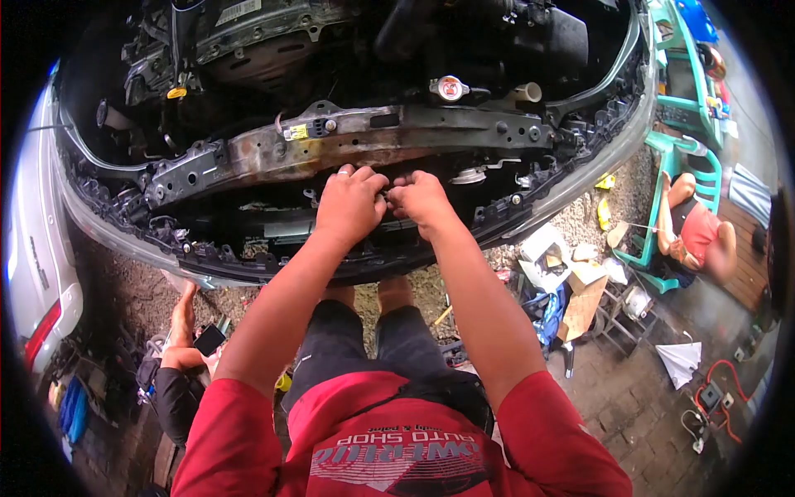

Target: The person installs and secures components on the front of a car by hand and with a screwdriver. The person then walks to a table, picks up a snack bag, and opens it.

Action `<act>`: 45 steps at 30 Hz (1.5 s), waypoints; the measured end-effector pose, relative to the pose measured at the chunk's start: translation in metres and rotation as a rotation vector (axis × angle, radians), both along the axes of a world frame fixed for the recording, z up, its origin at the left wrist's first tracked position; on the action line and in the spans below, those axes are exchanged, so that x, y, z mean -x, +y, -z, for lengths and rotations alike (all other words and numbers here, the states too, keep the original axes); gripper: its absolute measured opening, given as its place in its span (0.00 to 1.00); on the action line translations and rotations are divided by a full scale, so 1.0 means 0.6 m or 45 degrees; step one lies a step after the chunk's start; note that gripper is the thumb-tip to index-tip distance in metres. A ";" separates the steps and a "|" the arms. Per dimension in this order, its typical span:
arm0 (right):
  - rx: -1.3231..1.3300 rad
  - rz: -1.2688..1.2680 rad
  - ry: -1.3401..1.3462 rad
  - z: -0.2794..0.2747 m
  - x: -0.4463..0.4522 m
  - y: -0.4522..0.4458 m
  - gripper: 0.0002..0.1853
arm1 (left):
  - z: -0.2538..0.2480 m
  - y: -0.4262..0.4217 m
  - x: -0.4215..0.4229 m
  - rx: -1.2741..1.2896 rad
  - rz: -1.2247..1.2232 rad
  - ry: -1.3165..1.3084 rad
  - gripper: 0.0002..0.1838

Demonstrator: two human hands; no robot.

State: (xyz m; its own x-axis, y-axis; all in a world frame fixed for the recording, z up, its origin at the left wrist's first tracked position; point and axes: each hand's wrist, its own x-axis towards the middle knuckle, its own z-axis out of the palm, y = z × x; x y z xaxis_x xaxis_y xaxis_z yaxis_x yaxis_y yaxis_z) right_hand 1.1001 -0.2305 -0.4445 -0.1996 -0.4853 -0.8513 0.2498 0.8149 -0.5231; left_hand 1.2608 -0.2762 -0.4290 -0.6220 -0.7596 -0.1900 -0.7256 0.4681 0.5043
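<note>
My left hand (351, 201) and my right hand (420, 200) meet at the front of an open car engine bay, just below the rusty radiator support bar (356, 139). The fingers of both hands are curled in and pinched close together. Something small and dark seems to be between the fingertips, but it is too small to name. A silver radiator cap (449, 89) with a red and white label sits behind the bar. To the right of my right hand is a round metal horn-like disc (469, 176).
The black bumper frame (348, 269) curves between my body and the bay. A white car (41, 240) stands at left. One person (186, 373) holds a phone at lower left; another (700, 236) sits on a green chair (654, 215). Cardboard (585, 300) and clutter lie at right.
</note>
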 end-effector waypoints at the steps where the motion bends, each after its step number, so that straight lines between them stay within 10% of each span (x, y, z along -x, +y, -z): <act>1: -0.012 -0.015 0.018 0.000 0.001 -0.001 0.13 | -0.004 -0.001 -0.001 -0.036 -0.002 0.027 0.15; 31: -0.033 -0.566 0.595 0.008 -0.026 0.017 0.19 | 0.002 0.030 -0.021 0.039 -0.356 -0.193 0.24; 45: -0.091 -0.198 0.342 0.007 -0.035 0.008 0.11 | -0.011 0.025 -0.020 -0.008 -0.324 -0.176 0.25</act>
